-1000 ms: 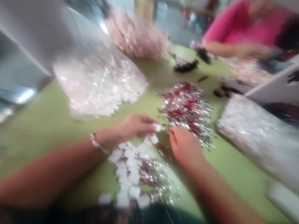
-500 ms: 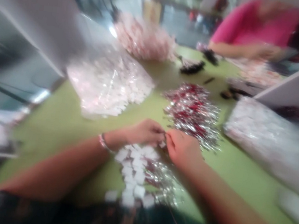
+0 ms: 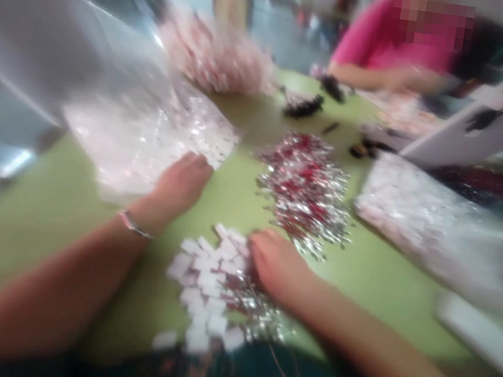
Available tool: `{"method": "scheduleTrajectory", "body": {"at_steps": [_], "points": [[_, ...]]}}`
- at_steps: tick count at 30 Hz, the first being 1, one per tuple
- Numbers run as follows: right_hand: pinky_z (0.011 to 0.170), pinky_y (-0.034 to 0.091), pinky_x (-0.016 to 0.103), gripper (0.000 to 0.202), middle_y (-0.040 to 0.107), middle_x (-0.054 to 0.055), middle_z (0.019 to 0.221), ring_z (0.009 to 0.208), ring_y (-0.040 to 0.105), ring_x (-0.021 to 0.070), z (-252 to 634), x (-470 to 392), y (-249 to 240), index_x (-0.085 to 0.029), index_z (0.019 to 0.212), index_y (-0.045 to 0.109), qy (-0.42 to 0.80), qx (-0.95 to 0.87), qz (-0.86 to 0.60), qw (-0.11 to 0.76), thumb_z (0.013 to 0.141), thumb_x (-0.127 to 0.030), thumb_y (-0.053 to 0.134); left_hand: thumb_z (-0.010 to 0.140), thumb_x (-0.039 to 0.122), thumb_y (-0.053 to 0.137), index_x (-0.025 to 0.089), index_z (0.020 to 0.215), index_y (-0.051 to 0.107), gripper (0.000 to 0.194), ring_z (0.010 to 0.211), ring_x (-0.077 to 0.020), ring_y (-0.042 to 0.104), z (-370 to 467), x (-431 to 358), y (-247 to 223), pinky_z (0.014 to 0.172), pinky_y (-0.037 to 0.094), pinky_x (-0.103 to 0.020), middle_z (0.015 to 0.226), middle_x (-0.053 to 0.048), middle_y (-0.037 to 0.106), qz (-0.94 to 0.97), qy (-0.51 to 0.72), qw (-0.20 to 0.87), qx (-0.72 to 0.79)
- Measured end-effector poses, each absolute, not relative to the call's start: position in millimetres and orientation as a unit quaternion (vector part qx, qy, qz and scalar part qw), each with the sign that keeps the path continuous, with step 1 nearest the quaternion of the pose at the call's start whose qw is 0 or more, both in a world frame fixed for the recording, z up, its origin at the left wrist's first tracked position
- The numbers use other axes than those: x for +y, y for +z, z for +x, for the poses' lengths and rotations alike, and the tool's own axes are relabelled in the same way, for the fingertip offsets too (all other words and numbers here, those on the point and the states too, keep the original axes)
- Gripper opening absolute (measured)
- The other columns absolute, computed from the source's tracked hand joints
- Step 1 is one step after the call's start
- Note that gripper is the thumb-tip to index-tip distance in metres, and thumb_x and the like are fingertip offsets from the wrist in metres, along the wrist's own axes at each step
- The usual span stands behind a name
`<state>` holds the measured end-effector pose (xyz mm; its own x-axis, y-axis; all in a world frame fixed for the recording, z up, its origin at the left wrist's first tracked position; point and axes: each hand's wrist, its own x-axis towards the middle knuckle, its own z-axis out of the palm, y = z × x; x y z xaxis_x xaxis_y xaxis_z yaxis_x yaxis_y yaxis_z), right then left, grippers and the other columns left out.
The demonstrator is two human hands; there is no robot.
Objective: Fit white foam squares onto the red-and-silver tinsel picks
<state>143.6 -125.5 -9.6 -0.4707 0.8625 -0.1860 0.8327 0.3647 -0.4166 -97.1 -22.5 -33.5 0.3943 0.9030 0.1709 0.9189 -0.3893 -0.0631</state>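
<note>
My left hand (image 3: 183, 184), with a bracelet at the wrist, reaches to the right edge of a clear plastic bag (image 3: 130, 146) of small white pieces; its fingertips are hidden. My right hand (image 3: 274, 259) is closed at the upper right of a spread of white cards (image 3: 210, 279). Whatever it pinches is too hidden to make out. Silvery strands (image 3: 262, 315) lie beside the cards, below my right hand. Just beyond that hand is a heap of red and silver shiny pieces (image 3: 305, 187).
Pink wrapped items (image 3: 218, 56) are piled at the back left. Black-tipped bundles (image 3: 303, 105) lie further back. On the right are a clear bag of white pieces (image 3: 411, 205) and a white box (image 3: 479, 333). A person in pink (image 3: 375, 37) works across the green table (image 3: 372, 293).
My left hand has parted from my right and moved left and forward to the plastic bag. My right hand has come down slightly onto the cards' edge. The view has shifted a little.
</note>
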Motion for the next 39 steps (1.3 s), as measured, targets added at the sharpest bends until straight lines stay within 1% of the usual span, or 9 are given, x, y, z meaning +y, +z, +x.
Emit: {"method": "scheduleTrajectory", "body": {"at_steps": [5, 8, 11, 17, 24, 28, 31, 35, 39], "points": [[0.067, 0.036, 0.029, 0.020, 0.066, 0.005, 0.089, 0.077, 0.056, 0.0164, 179.0, -100.2, 9.7, -0.018, 0.085, 0.067, 0.144, -0.799, -0.583, 0.028, 0.094, -0.021, 0.049, 0.084, 0.008, 0.046, 0.015, 0.092, 0.072, 0.029, 0.097, -0.0292, 0.058, -96.3, -23.6, -31.4, 0.079, 0.048, -0.039, 0.099, -0.015, 0.067, -0.811, -0.129, 0.037, -0.570], [0.061, 0.032, 0.031, 0.015, 0.067, 0.008, 0.090, 0.074, 0.057, 0.0182, 187.7, -91.5, 12.0, -0.018, 0.083, 0.066, 0.093, -0.775, -0.624, -0.036, 0.089, -0.027, 0.056, 0.086, 0.018, 0.051, 0.017, 0.095, 0.073, 0.024, 0.094, -0.0241, 0.061, -85.1, -31.7, -25.2, 0.083, 0.050, -0.036, 0.099, -0.009, 0.070, -0.776, -0.255, -0.055, -0.574], [0.063, 0.034, 0.030, 0.015, 0.069, 0.009, 0.092, 0.075, 0.058, 0.0188, 188.6, -86.2, 5.4, -0.017, 0.083, 0.067, 0.104, -0.774, -0.623, -0.052, 0.089, -0.023, 0.054, 0.084, 0.022, 0.056, 0.018, 0.095, 0.073, 0.021, 0.082, -0.0185, 0.064, -70.1, -41.4, -21.5, 0.079, 0.051, -0.031, 0.093, -0.005, 0.071, -0.736, -0.314, -0.170, -0.575], [0.069, 0.037, 0.029, 0.018, 0.068, 0.005, 0.084, 0.076, 0.057, 0.0175, 199.0, -72.4, -7.7, -0.019, 0.077, 0.069, 0.137, -0.792, -0.593, 0.042, 0.089, -0.021, 0.055, 0.082, 0.025, 0.059, 0.018, 0.094, 0.075, 0.020, 0.089, -0.0197, 0.063, -66.9, -38.0, -35.6, 0.089, 0.049, -0.034, 0.094, -0.006, 0.072, -0.731, -0.304, -0.205, -0.576], [0.064, 0.033, 0.029, 0.024, 0.066, 0.006, 0.084, 0.072, 0.054, 0.0172, 200.0, -72.9, -7.7, -0.018, 0.078, 0.066, 0.082, -0.787, -0.608, 0.064, 0.093, -0.023, 0.049, 0.084, 0.040, 0.064, 0.020, 0.109, 0.072, 0.033, 0.065, -0.0139, 0.061, -61.8, -47.8, -31.6, 0.061, 0.051, -0.029, 0.082, -0.006, 0.071, -0.614, -0.338, -0.432, -0.568], [0.063, 0.032, 0.029, 0.022, 0.067, 0.006, 0.085, 0.073, 0.055, 0.0173, 200.0, -72.9, -5.2, -0.018, 0.079, 0.065, 0.093, -0.803, -0.586, 0.051, 0.093, -0.021, 0.049, 0.081, 0.045, 0.069, 0.020, 0.107, 0.073, 0.036, 0.058, -0.0120, 0.057, -56.3, -53.6, -38.3, 0.054, 0.047, -0.028, 0.073, -0.005, 0.069, -0.567, -0.345, -0.539, -0.519], [0.062, 0.033, 0.029, 0.021, 0.067, 0.006, 0.084, 0.073, 0.056, 0.0172, 197.5, -77.6, -1.1, -0.018, 0.081, 0.065, 0.071, -0.795, -0.594, 0.097, 0.093, -0.024, 0.048, 0.077, 0.045, 0.074, 0.018, 0.102, 0.074, 0.037, 0.060, -0.0115, 0.057, -53.3, -55.0, -39.4, 0.056, 0.047, -0.028, 0.072, -0.006, 0.068, -0.524, -0.362, -0.591, -0.496], [0.064, 0.037, 0.028, 0.017, 0.068, 0.003, 0.079, 0.070, 0.058, 0.0147, 187.5, -90.9, 2.5, -0.020, 0.083, 0.065, 0.124, -0.797, -0.568, 0.165, 0.091, -0.024, 0.051, 0.071, 0.041, 0.080, 0.015, 0.099, 0.074, 0.038, 0.068, -0.0129, 0.060, -46.2, -59.7, -32.1, 0.063, 0.049, -0.029, 0.080, -0.007, 0.070, -0.480, -0.379, -0.637, -0.470], [0.066, 0.040, 0.028, 0.016, 0.068, 0.003, 0.080, 0.072, 0.059, 0.0153, 178.2, -99.3, 1.9, -0.020, 0.083, 0.064, 0.143, -0.810, -0.544, 0.164, 0.091, -0.022, 0.050, 0.073, 0.041, 0.077, 0.016, 0.099, 0.075, 0.036, 0.067, -0.0131, 0.059, -42.1, -64.4, -28.0, 0.062, 0.049, -0.030, 0.079, -0.007, 0.070, -0.489, -0.359, -0.641, -0.469]]}}
